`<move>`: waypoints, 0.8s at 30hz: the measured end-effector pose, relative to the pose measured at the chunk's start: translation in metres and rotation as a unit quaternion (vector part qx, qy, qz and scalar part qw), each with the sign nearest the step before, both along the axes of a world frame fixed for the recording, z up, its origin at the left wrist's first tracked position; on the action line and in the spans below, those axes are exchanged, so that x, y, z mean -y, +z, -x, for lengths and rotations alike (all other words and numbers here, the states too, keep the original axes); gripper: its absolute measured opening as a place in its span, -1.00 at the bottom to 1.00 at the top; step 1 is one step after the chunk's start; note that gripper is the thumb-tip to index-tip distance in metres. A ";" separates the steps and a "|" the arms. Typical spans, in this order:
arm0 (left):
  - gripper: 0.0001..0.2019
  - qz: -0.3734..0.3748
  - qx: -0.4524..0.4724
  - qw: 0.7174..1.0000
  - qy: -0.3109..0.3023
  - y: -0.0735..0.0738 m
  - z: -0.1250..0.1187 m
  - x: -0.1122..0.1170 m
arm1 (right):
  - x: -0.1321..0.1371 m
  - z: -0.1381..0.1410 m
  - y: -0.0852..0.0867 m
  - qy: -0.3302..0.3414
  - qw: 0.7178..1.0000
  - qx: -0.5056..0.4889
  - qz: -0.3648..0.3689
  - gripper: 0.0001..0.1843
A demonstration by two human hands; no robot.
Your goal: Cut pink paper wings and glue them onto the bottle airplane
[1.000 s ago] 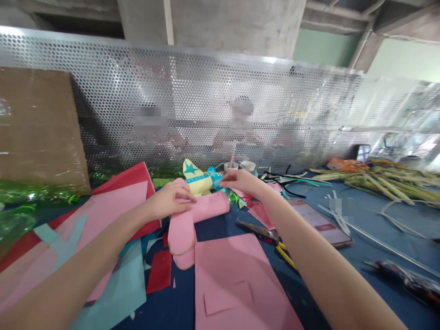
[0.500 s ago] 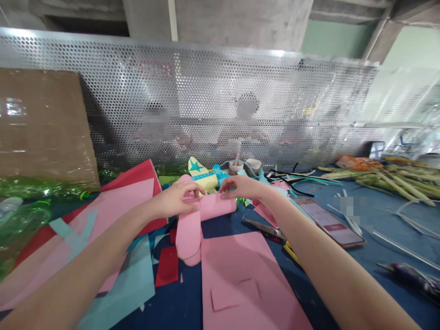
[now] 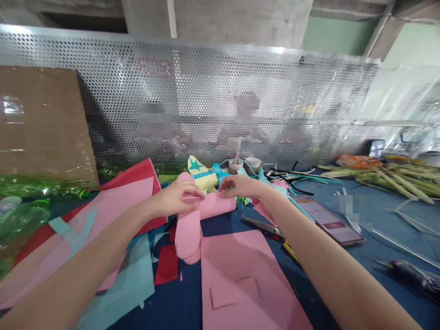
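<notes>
A pink toy plane made of paper, with a rolled tube body (image 3: 217, 207) and long rounded wings (image 3: 188, 233), lies over the dark blue table. My left hand (image 3: 176, 196) is closed on it where the wings cross the tube, thumb low and fingers on top. Curled over the tube's upper side, the fingers of my right hand (image 3: 238, 184) press on it near its right end. Just behind stands a yellow and blue paper plane (image 3: 203, 176), partly hidden by my hands. Below the pink plane lies a pink sheet (image 3: 237, 256) with cuts in it.
Scissors (image 3: 263, 225) lie under my right forearm, near a smartphone (image 3: 332, 220). Red, pink and light blue sheets (image 3: 137, 270) spread on the left, beside green plastic bottles (image 3: 29, 220). A cardboard panel (image 3: 44, 123) leans on a perforated metal screen (image 3: 206, 82); people show blurred through it.
Both hands keep nearly the same places on the pink plane. The whole view has shifted very slightly; nothing else has visibly moved.
</notes>
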State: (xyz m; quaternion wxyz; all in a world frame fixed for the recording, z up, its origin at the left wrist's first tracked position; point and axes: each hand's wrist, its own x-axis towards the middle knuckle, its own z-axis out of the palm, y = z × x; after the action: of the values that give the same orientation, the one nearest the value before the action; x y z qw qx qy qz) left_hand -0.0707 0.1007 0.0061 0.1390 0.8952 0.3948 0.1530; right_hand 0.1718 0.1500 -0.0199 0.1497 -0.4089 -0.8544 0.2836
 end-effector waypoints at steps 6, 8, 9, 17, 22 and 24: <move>-0.83 -0.024 0.031 0.999 0.013 -0.008 -0.005 -0.003 | -0.006 -0.002 -0.006 0.008 1.000 -0.014 0.007 -0.82; -0.86 -0.035 0.039 0.998 0.025 -0.011 -0.006 -0.004 | -0.009 -0.002 -0.009 0.011 1.000 -0.023 0.010 -0.81; -0.87 -0.039 0.041 0.998 0.028 -0.013 -0.007 -0.005 | -0.010 -0.003 -0.011 0.013 0.999 -0.029 0.012 -0.81; -0.82 -0.051 0.032 0.997 0.058 -0.016 -0.008 -0.003 | -0.014 -0.004 -0.015 0.030 0.998 -0.052 0.015 -0.80; -0.78 -0.045 0.009 0.997 0.064 -0.016 -0.008 -0.002 | -0.012 -0.007 -0.010 0.038 0.998 -0.044 0.018 -0.81; -0.77 -0.046 0.004 0.997 0.064 -0.016 -0.008 -0.001 | -0.010 -0.008 -0.007 0.041 0.998 -0.041 0.016 -0.83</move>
State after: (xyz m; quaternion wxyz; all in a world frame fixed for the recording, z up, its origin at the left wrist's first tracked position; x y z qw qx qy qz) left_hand -0.0627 0.1021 -0.0097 0.0889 0.8727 0.4436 0.1837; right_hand 0.1800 0.1597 -0.0266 0.1666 -0.3642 -0.8586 0.3201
